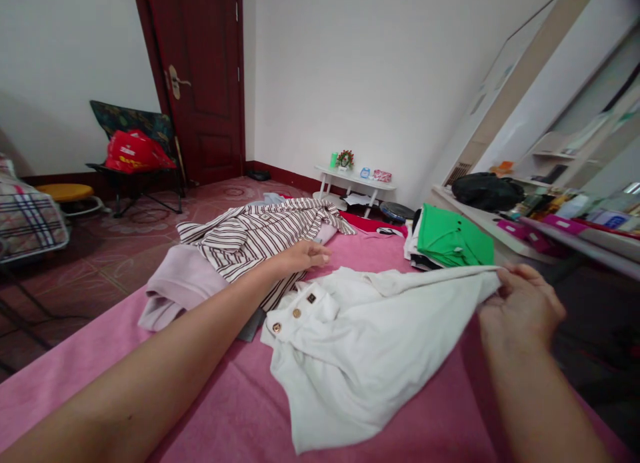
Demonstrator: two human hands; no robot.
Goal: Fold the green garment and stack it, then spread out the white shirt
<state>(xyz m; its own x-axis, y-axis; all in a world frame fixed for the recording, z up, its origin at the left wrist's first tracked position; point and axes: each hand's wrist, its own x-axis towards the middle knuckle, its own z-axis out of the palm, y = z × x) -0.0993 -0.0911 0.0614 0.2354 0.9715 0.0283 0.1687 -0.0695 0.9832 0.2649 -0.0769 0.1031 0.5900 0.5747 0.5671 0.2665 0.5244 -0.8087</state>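
A white shirt [370,343] with gold buttons and a small dark label lies spread on the pink bed cover [210,410]. My right hand [527,303] pinches its right end and holds that edge raised off the cover. Beyond the shirt's far edge, my left hand [305,255] reaches out with its fingers stretched and nothing in them. Close by that hand is a brown-and-white striped shirt [270,230], loosely heaped over a pale lilac garment [183,280].
Folded clothes with a green shirt [453,236] on top are stacked at the right. Behind them are a cluttered desk [565,240] and a low white table [350,176]. A folding chair [127,116] bearing a red bag [137,151] stands near the dark red door [205,76].
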